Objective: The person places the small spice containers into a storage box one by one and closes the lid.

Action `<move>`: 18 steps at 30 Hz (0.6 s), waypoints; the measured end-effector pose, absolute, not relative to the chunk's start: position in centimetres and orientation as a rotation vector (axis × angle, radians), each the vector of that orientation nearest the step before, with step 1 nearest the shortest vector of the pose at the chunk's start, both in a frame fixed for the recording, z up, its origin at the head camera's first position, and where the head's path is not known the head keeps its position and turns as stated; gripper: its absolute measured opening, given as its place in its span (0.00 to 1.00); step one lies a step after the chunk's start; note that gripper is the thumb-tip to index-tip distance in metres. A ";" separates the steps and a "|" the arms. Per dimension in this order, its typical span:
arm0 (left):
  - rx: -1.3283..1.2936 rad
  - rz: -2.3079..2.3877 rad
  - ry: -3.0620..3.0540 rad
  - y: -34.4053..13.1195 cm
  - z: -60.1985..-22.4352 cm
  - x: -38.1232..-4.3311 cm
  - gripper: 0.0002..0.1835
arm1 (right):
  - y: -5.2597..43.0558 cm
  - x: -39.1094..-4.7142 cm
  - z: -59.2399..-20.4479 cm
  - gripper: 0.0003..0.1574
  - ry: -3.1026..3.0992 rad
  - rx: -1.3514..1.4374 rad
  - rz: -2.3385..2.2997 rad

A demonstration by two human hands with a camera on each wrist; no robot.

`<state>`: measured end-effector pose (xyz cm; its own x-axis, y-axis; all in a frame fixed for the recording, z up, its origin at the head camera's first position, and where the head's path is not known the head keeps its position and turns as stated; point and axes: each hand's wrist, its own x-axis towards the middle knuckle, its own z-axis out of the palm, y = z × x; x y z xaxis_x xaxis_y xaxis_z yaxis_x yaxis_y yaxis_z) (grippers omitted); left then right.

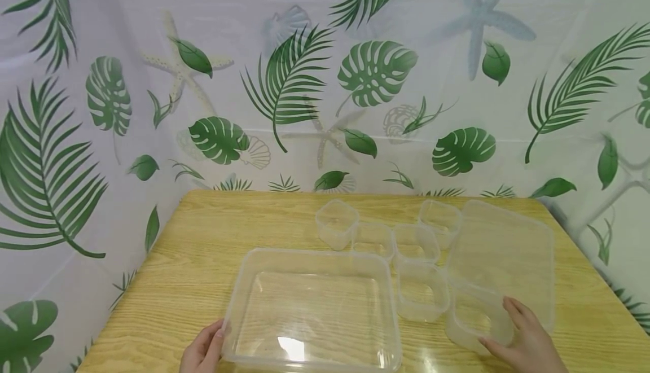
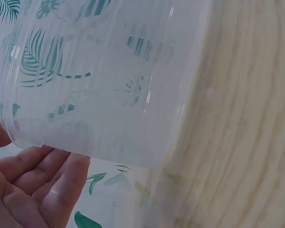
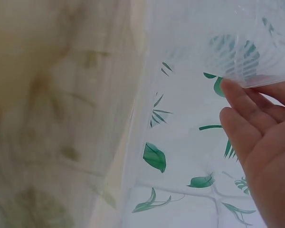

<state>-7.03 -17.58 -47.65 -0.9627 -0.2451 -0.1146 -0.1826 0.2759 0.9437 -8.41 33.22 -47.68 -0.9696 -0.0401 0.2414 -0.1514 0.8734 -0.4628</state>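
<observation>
My left hand (image 1: 203, 349) pinches the left rim of a large clear plastic box (image 1: 315, 253), which stands open side up on the table. In the left wrist view, the fingers lie under the rim of this box (image 2: 114, 109), with the thumb on its other side. At the right, my right hand (image 1: 525, 336) holds a small clear plastic container (image 1: 457, 328) by its right side. The right wrist view has the fingertips (image 3: 232, 88) right at the edge of the clear plastic.
Several more small clear containers (image 1: 422, 308) stand behind and right of the box, close together. A flat translucent lid (image 1: 508, 249) lies at the right, partly behind the held container. Leaf-printed sheeting (image 1: 325, 108) hangs around the wooden table (image 1: 178, 282).
</observation>
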 end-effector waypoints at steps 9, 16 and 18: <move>0.424 -1.785 -2.470 -17.8 -47.1 -7.3 0.22 | 33.1 -7.3 -46.5 0.56 -2.759 0.010 0.761; 0.395 -1.788 -2.494 -17.9 -46.8 -7.9 0.22 | 31.1 -7.1 -43.4 0.60 -2.502 0.181 0.754; 0.395 -1.789 -2.500 -17.9 -46.8 -8.1 0.22 | 30.3 -7.3 -42.1 0.62 -2.471 0.236 0.741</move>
